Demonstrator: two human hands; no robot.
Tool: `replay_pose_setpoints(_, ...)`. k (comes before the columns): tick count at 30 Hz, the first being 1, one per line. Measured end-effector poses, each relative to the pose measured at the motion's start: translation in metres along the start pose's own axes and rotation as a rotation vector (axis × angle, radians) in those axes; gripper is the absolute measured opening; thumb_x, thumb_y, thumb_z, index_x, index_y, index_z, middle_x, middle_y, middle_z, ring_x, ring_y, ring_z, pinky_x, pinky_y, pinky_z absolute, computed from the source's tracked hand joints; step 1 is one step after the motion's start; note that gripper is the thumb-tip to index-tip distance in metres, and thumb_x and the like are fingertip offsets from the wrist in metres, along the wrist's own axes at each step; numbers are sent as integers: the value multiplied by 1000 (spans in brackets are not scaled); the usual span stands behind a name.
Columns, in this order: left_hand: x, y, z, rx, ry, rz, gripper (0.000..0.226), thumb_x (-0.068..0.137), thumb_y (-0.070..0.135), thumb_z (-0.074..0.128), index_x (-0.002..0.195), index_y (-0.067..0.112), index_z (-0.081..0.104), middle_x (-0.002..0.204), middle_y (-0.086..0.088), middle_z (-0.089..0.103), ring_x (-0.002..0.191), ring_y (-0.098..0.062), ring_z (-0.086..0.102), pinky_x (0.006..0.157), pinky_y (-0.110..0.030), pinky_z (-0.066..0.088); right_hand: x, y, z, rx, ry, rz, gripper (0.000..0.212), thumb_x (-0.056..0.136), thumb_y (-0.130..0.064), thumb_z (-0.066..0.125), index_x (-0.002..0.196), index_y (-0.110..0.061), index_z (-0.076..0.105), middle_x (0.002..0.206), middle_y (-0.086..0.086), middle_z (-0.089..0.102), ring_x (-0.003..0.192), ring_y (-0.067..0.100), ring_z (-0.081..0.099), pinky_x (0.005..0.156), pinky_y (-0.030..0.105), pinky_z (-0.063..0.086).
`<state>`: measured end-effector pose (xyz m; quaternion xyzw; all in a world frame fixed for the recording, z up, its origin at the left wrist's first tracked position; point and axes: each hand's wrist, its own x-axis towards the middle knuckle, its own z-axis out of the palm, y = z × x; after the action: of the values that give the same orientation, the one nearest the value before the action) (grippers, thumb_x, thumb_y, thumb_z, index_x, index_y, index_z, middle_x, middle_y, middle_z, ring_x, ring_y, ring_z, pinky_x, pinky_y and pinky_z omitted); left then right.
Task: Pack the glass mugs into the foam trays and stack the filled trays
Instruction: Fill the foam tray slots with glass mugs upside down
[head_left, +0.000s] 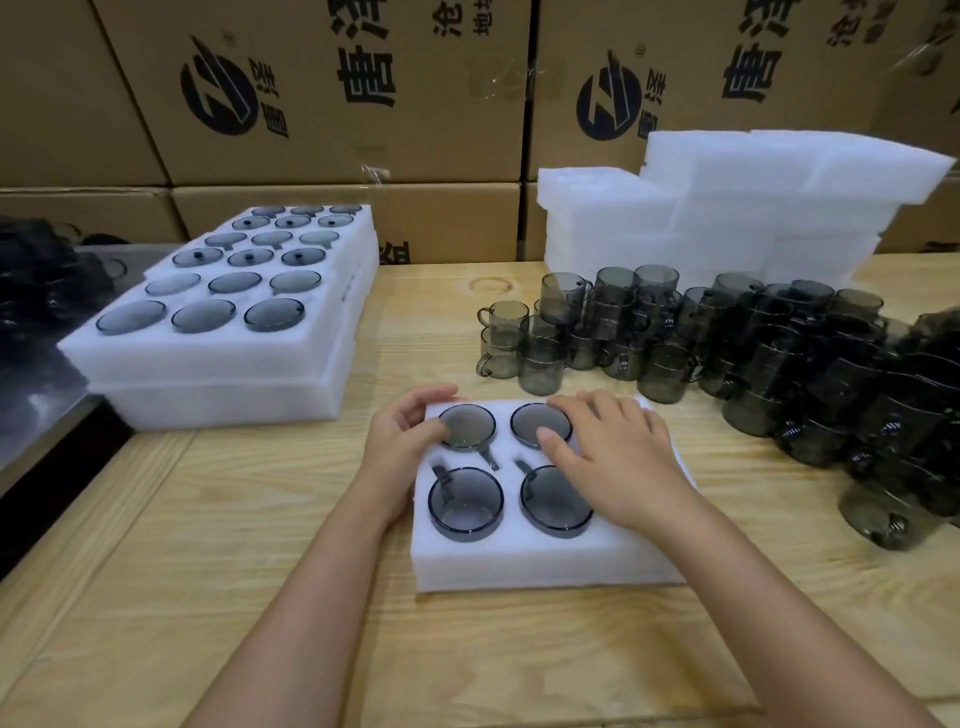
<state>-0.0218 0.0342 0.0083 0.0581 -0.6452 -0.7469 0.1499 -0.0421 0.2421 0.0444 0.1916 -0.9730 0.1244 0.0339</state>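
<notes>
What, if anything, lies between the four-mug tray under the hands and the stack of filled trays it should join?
Nothing visible: only bare table separates the tray from the stack on its left.

Left hand (400, 441) and right hand (613, 457) rest on a foam tray (545, 561) holding four glass mugs (466, 504).
</notes>
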Motion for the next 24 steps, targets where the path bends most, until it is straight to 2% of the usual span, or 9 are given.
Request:
replay_pose_setpoints(2,0,-2,3,-3,31,25,43,57,0,52,97,8,67,83,1,75,76,-5,69,60,-16,51,17,3,-9,51,82,61,51,93,-52,25,133,-27,46,128,0,52,120,24,37,99,41,30)
replay_pose_setpoints(4,0,-2,3,-9,45,36,42,57,1,53,95,7,68,83,0,75,73,-5,69,59,-16,51,41,7,-17,129,94,101,47,96,-46,31,137,-25,43,119,4,62,117,28,44,95,41,38)
replay_pose_setpoints(6,1,-1,2,-14,59,29,41,56,3,55,94,5,69,82,-1,75,72,-6,69,58,-16,51,64,11,-22,200,-59,99,48,98,-40,36,144,-27,33,127,7,59,123,29,45,99,40,39)
replay_pose_setpoints(8,2,0,1,-20,76,29,40,56,2,54,93,4,69,81,-1,75,72,-6,70,58,-16,51,81,11,-23,245,-216,95,50,99,-35,39,147,-26,28,142,8,46,131,27,40,102,34,34)
replay_pose_setpoints(11,4,-1,1,-42,94,28,42,54,2,53,93,4,69,81,-2,75,72,-9,69,58,-18,52,94,12,-19,212,-281,57,45,98,-31,41,143,-24,39,143,6,46,129,24,41,99,30,35)
replay_pose_setpoints(14,4,-1,1,-61,90,27,44,54,0,51,95,4,68,82,-3,75,74,-12,69,60,-20,53,102,14,-17,191,-214,41,35,95,-40,47,116,-16,62,114,6,63,100,20,53,77,28,40)
replay_pose_setpoints(16,4,0,1,-68,84,27,46,55,-1,49,97,2,67,82,-3,75,74,-12,69,60,-20,53,103,17,-15,189,-183,71,43,90,-50,53,91,-8,63,86,6,60,78,18,50,60,28,35)
replay_pose_setpoints(21,4,0,1,-77,72,9,47,55,-1,50,98,3,67,81,-4,74,72,-13,69,60,-22,53,100,21,-15,167,-149,196,60,76,-67,59,65,-10,45,64,3,46,58,17,42,51,29,28)
replay_pose_setpoints(24,4,0,1,-79,73,-3,48,54,0,50,98,4,67,82,-5,74,73,-15,69,60,-23,54,93,24,-19,182,-104,216,60,73,-67,63,65,-9,47,64,5,49,61,18,46,52,29,31)
